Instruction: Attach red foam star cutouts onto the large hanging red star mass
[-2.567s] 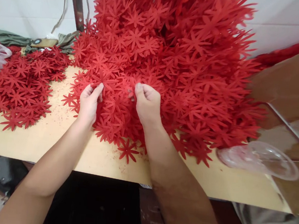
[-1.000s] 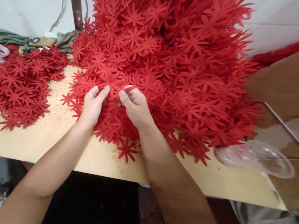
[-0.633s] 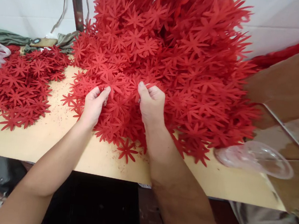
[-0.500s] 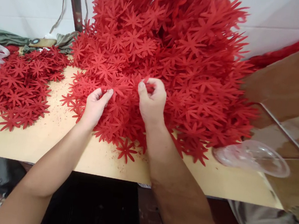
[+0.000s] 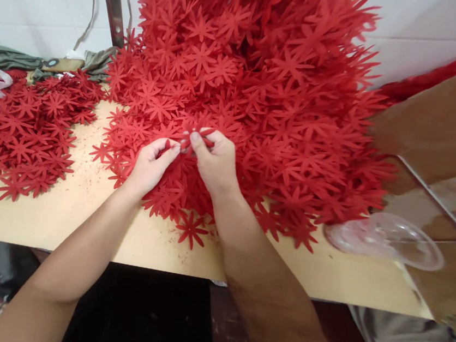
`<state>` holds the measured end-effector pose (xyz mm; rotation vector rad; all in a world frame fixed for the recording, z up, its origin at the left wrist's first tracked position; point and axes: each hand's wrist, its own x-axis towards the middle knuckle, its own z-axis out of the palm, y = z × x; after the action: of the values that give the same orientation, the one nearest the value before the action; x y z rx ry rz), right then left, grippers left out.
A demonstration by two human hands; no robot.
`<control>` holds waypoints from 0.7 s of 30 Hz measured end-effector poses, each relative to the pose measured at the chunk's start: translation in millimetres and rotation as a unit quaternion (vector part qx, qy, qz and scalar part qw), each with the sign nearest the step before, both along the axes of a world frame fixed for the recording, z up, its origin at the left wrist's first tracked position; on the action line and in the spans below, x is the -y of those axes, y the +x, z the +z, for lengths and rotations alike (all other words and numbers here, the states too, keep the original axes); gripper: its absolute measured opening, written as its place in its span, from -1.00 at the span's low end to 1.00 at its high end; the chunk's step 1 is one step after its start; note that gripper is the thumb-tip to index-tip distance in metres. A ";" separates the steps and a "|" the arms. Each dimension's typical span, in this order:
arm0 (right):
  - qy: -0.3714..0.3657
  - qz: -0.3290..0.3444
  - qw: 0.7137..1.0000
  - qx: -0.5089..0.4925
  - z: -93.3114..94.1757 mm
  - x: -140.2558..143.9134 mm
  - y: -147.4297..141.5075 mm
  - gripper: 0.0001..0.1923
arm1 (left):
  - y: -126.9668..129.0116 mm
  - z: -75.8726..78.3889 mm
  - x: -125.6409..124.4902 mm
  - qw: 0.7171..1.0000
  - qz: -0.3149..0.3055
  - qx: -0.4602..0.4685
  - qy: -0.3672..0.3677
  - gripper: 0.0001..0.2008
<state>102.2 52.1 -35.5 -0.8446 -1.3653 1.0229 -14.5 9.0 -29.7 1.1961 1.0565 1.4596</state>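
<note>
Hands (image 5: 152, 163) (image 5: 213, 161) pinch flower (image 5: 185, 136) (red).

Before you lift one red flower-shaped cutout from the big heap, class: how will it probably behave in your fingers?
The red flower-shaped cutout lying alone on the tan board looks thin and flat, so probably very light. Its narrow petals would likely flex. In the heap petals interlock, so neighbours may snag and lift along; the left hand and right hand pinch one together.

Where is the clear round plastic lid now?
The clear round plastic lid lies at the right of the head view, on the light wooden board, beside the big red flower heap.
</note>
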 end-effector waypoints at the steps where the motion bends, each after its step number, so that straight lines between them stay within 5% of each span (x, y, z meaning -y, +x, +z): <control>1: -0.004 -0.031 1.000 -0.005 -1.0 -3.5 3.2 -0.60 | -0.6 1.0 0.3 1.000 0.000 -0.010 0.002 -0.83; 7: -0.009 -0.090 0.996 0.012 -2.9 -9.6 11.4 -0.47 | -2.6 3.7 0.6 0.998 0.054 0.008 0.003 -0.84; 15: -0.025 0.119 0.993 0.011 6.2 8.4 -5.4 -0.47 | 2.6 2.5 1.0 0.997 0.024 0.073 -0.019 -0.75; 21: -0.041 0.162 0.986 0.010 8.6 8.2 -0.1 -0.46 | -0.9 1.1 -3.2 0.988 0.087 0.129 -0.014 -0.77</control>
<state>102.1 43.9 -27.0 -0.7053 -1.5180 1.3319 -15.3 12.2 -28.6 0.8831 1.0182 1.6781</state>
